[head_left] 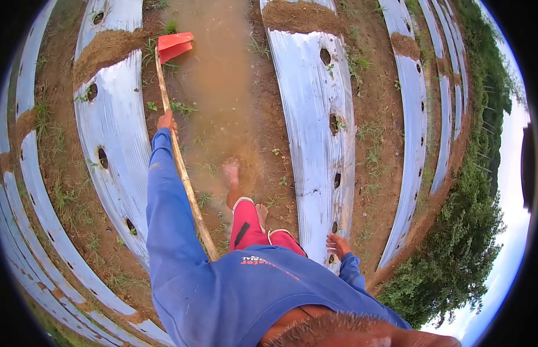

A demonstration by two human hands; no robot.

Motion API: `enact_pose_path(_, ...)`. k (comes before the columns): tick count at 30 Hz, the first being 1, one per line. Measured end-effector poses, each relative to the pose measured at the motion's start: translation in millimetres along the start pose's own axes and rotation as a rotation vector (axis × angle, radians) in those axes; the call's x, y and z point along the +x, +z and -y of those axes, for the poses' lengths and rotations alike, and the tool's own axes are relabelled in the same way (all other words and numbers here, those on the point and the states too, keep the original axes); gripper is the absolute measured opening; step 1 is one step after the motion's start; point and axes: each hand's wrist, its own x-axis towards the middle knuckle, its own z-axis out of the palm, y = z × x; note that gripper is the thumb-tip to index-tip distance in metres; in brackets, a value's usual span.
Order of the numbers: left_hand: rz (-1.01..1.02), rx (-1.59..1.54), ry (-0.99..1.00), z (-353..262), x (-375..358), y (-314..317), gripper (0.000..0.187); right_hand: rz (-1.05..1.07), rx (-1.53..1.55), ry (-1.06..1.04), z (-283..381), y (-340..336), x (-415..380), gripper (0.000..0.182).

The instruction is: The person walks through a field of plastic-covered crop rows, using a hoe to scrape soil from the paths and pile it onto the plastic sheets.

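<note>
Shirt: The blue shirt filled the foreground, nearest the camera.
Left hand: The left hand was curled round a pole partway along, probably to steer its far end one-handed.
Right hand: The right hand hung with fingers loosely parted, apparently without a load, perhaps for balance on slick mud.
Bare feet: One foot stood in the puddle, the other on soil.
Plastic sheets: Soil bands crossed the silvery sheets, likely weighting them down.
Tool: The pole was pale, knotty and slightly bowed; its bright red blade, creased across, sat beside the puddle's left edge.
</note>
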Motion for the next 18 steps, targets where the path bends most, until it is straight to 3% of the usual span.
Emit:
enact_pose_path(9, 0.034, 0.230, -0.006, 32.3, 12.8, 21.2, 0.045, 0.020, -0.055, -0.052, 33.5, 26.0, 4.3, 0.035)
enact_pose_path(13, 0.054, 0.520, 0.102, 64.8, 25.6, 33.6, 0.052, -0.001, -0.088, -0.032, 22.0, 25.0, 6.9, 0.037)
enact_pose_path(18, 0.058, 0.535, 0.237, 118.8, 32.6, 70.1, 0.050, -0.014, -0.128, -0.033, 12.3, 26.7, 8.5, 0.038)
